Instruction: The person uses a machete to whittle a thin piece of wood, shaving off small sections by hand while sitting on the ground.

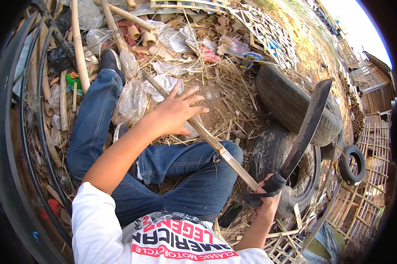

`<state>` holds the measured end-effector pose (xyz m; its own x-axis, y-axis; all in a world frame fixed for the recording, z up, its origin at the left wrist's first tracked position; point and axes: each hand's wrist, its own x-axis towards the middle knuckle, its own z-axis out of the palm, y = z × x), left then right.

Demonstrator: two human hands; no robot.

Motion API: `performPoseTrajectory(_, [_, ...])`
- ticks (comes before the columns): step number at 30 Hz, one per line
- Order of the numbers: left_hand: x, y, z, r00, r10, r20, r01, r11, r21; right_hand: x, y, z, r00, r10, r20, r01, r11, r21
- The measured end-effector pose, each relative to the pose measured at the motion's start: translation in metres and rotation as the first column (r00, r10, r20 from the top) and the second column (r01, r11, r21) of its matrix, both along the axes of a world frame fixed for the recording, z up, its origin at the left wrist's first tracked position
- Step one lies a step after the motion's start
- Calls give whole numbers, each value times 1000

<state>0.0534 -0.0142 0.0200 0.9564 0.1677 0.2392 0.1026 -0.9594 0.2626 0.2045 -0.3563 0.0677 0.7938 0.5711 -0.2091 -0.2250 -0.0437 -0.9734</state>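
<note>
A long split bamboo strip [211, 141] slants across my lap, from the litter by my feet to my right hand. My left hand [181, 110] is over its upper part with fingers spread; whether the palm touches it cannot be made out. My right hand [270, 201] is closed round the black-wrapped handle of a machete [307, 125], whose dark, broad blade points up and away to the right. The strip's near end, pale and freshly cut, meets the right hand's fingers; I cannot tell if they also grip it.
Old tyres [290, 99] lie just right of my knee, close to the blade, with a smaller tyre [352, 165] beyond. Bamboo poles [78, 46] and plastic bags [132, 99] litter the ground around my feet. Black curved bars [42, 114] stand at left. Woven bamboo lattice [268, 37] lies farther off.
</note>
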Motion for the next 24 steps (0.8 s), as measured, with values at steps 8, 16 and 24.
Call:
performPoseTrajectory(8, [14, -21, 9, 829, -334, -449, -137, 656, -742, 62, -17, 40, 917, 93, 387, 5, 969, -245])
performPoseTrajectory(16, [10, -59, -21, 967, -183, -176, -34, 592, -805, 42, -6, 50, 520, 209, 829, 322, 851, -416])
performPoseTrajectory(24, [9, -96, 11, 989, -138, -47, 36, 543, -839, 28, 29, 43, 381, 533, 755, 211, 746, -632])
